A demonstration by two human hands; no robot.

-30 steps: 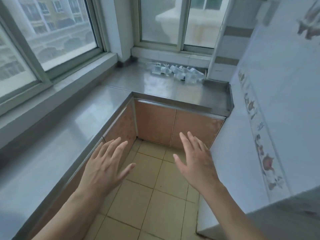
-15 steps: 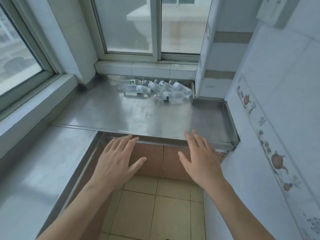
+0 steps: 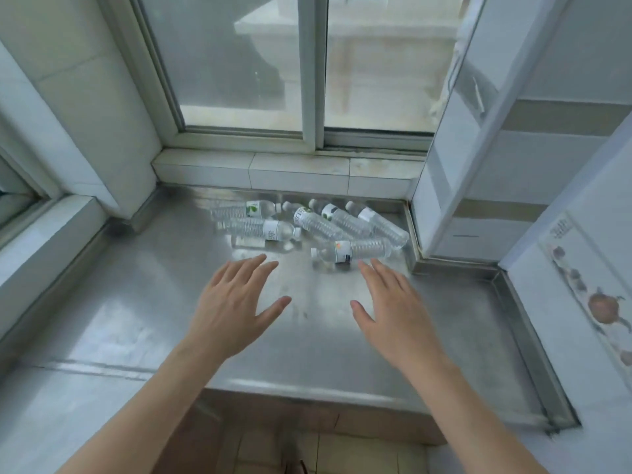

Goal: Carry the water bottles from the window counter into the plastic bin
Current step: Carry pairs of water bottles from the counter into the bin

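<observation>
Several clear plastic water bottles lie on their sides at the back of the steel window counter (image 3: pixel 143 302), under the window. The nearest bottle (image 3: pixel 355 250) lies crosswise, just beyond my right hand's fingertips. Another bottle (image 3: pixel 260 230) lies to the left, a short way beyond my left hand. My left hand (image 3: pixel 232 302) and my right hand (image 3: pixel 390 302) both hover over the counter with fingers straight and spread, holding nothing. The plastic bin is not in view.
A tiled sill (image 3: pixel 287 172) and window frame (image 3: pixel 313 97) stand behind the bottles. A white tiled pillar (image 3: pixel 478 165) closes the right side, with a raised steel lip (image 3: pixel 533 343) along the counter's right edge. Floor tiles (image 3: pixel 325 453) show below the counter's front edge.
The view has moved in close to the counter. Both hands have gone forward from over the floor to above the steel top, near the bottles.
</observation>
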